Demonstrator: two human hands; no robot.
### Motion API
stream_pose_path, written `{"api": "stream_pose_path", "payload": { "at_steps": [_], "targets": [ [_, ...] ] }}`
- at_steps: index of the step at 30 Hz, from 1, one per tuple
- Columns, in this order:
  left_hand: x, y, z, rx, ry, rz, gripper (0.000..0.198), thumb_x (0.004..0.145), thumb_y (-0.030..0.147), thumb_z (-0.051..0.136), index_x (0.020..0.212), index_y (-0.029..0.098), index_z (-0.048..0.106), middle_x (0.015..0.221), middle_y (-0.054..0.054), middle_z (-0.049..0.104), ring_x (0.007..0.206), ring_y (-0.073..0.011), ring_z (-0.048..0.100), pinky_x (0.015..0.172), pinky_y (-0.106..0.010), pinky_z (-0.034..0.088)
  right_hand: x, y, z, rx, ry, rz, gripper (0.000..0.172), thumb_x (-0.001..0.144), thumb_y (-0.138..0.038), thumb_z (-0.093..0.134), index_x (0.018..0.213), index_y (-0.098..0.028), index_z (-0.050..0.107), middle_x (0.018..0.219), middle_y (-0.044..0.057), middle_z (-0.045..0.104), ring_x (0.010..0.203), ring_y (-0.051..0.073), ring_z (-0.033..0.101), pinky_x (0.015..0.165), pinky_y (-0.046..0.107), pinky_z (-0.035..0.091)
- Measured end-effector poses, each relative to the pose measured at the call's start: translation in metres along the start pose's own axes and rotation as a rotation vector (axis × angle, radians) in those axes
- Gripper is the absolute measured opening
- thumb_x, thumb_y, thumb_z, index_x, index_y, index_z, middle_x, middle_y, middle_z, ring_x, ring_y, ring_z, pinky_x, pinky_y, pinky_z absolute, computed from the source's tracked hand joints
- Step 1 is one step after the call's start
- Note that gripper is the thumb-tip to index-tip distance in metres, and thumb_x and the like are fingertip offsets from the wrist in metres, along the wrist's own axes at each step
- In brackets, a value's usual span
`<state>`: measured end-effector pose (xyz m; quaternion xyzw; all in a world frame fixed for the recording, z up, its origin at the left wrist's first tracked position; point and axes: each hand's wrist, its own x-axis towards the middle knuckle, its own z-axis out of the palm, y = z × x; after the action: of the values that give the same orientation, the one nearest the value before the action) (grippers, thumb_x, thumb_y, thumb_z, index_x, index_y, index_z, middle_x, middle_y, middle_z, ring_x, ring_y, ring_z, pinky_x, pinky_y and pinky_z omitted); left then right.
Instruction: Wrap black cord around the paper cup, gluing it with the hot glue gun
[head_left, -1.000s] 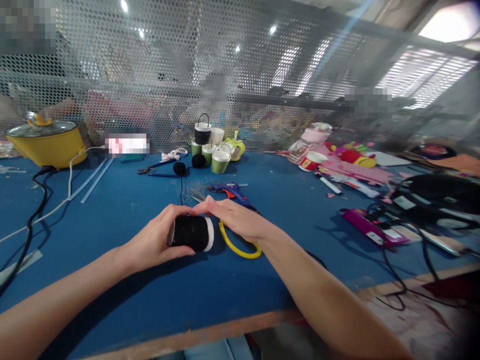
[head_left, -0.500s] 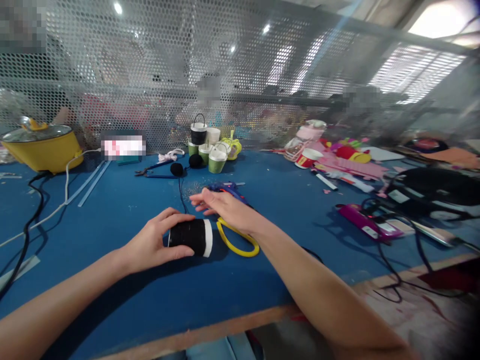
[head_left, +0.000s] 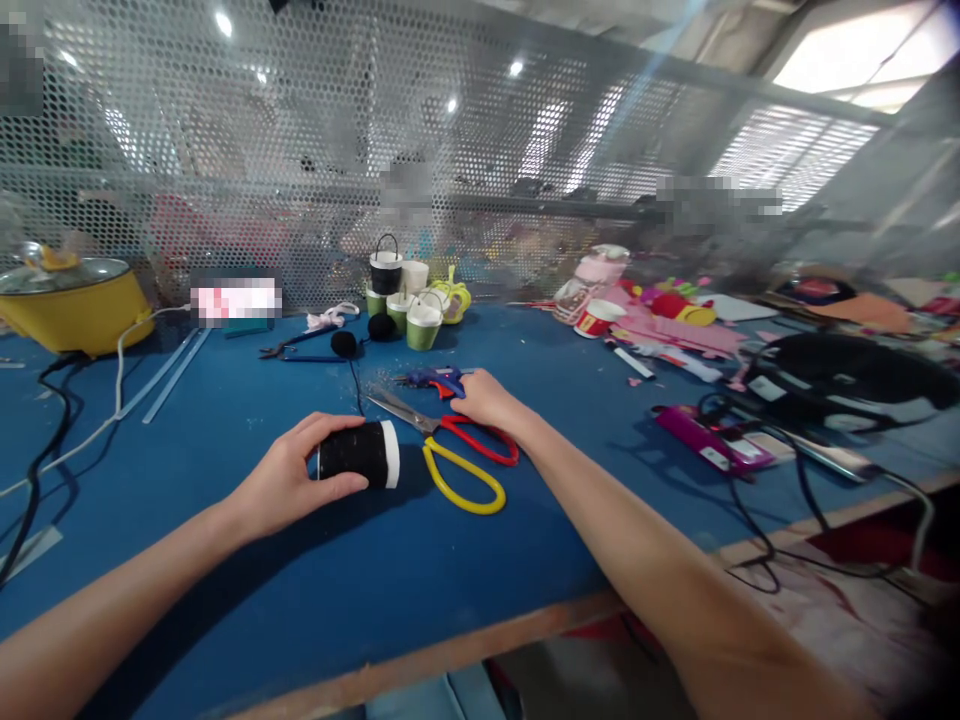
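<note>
My left hand (head_left: 289, 475) is wrapped around a paper cup (head_left: 352, 455) lying on its side, its wall covered in black yarn and its white rim facing right. My right hand (head_left: 487, 400) closes on the back end of a blue glue gun (head_left: 436, 381) with a red trigger; its fingers are partly hidden. Scissors (head_left: 465, 480) with one yellow and one red handle lie open between the cup and my right forearm. A strand of black yarn runs from a small black ball (head_left: 344, 345) towards the cup.
Pliers (head_left: 300, 350) and small yarn-covered cup buckets (head_left: 424, 325) stand farther back. At the left are a yellow electric pot (head_left: 79, 305) and cables. A purple power strip (head_left: 709, 438), pink pieces and a black bag (head_left: 847, 380) lie right. A perforated metal screen rises behind.
My right hand has moved right and back from above the scissors to the glue gun, uncovering the scissors. The left hand still holds the cup; the whole view has shifted slightly.
</note>
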<state>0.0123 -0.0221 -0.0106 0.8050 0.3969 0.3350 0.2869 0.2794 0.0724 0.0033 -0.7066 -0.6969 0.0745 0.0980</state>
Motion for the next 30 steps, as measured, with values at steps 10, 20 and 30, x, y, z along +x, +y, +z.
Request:
{"api": "stream_pose_path", "payload": {
  "at_steps": [10,20,30],
  "targets": [
    [0.002,-0.001,-0.008,-0.024,0.035,-0.018,0.044,0.073,0.036,0.061,0.114,0.023,0.049,0.105,-0.006,0.055,0.095,-0.0207,0.054,0.081,-0.035,0.046,-0.043,-0.015,-0.035,0.386,-0.011,-0.134,0.024,0.072,-0.026,0.055,0.093,-0.014,0.054,0.078,0.006,0.064,0.068,0.016,0.060,0.057,0.024,0.044],
    [0.005,-0.009,-0.012,-0.094,-0.025,-0.169,0.049,0.071,0.041,0.061,0.114,0.018,0.050,0.101,-0.007,0.061,0.088,-0.0217,0.059,0.075,-0.035,0.048,-0.092,-0.043,-0.048,0.775,-0.187,-0.213,0.024,0.072,-0.032,0.059,0.085,-0.013,0.060,0.063,0.002,0.062,0.050,0.010,0.057,0.048,0.023,0.048],
    [0.007,-0.007,-0.016,-0.048,-0.030,-0.224,0.050,0.069,0.042,0.061,0.111,0.017,0.051,0.107,-0.008,0.060,0.093,-0.0230,0.058,0.081,-0.038,0.046,-0.103,-0.042,-0.051,0.470,-0.151,-0.286,0.023,0.073,-0.034,0.056,0.057,-0.018,0.056,0.050,-0.001,0.059,0.044,0.010,0.052,0.044,0.022,0.042]
  ]
}}
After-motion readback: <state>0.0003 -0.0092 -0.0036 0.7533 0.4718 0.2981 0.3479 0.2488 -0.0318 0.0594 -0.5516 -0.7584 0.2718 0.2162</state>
